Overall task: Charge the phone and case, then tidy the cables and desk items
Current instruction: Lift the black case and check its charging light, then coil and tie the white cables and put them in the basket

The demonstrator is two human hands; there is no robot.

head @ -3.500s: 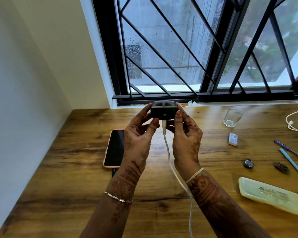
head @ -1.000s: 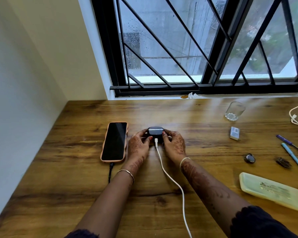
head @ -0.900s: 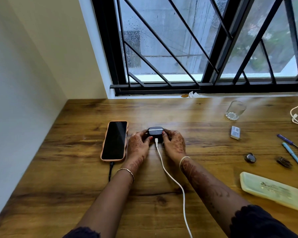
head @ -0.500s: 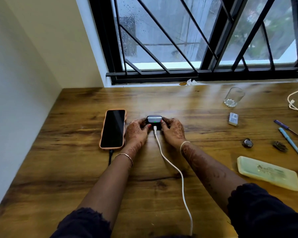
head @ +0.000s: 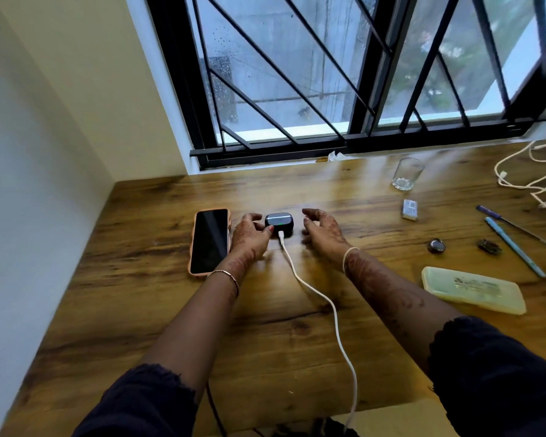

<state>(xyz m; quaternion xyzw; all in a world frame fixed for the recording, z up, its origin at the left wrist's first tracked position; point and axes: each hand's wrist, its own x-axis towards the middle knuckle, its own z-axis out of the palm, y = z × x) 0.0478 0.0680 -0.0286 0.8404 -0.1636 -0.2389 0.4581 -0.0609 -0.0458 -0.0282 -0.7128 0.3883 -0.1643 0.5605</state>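
A small black earbud case [head: 279, 223] with a green light sits on the wooden desk [head: 158, 304], a white cable [head: 323, 298] plugged into its front. My left hand [head: 251, 235] rests just left of the case, its thumb tip touching the case's side. My right hand [head: 322, 230] hovers a little to the right of the case, fingers loosely curled and holding nothing. The phone [head: 209, 241] in an orange cover lies face up left of my left hand, with a dark cable running from its near end.
At the right lie a drinking glass [head: 407, 174], a small white box [head: 410, 209], two pens [head: 514, 238], a round metal piece [head: 436, 246], a dark clip [head: 489, 246], a pale green pouch [head: 473, 290] and a tangle of white cables [head: 536, 181]. The window grille stands behind.
Both hands lowered the case onto the desk and held it there. Now my right hand has let go and drawn off to the right; my left hand has loosened to a thumb touch.
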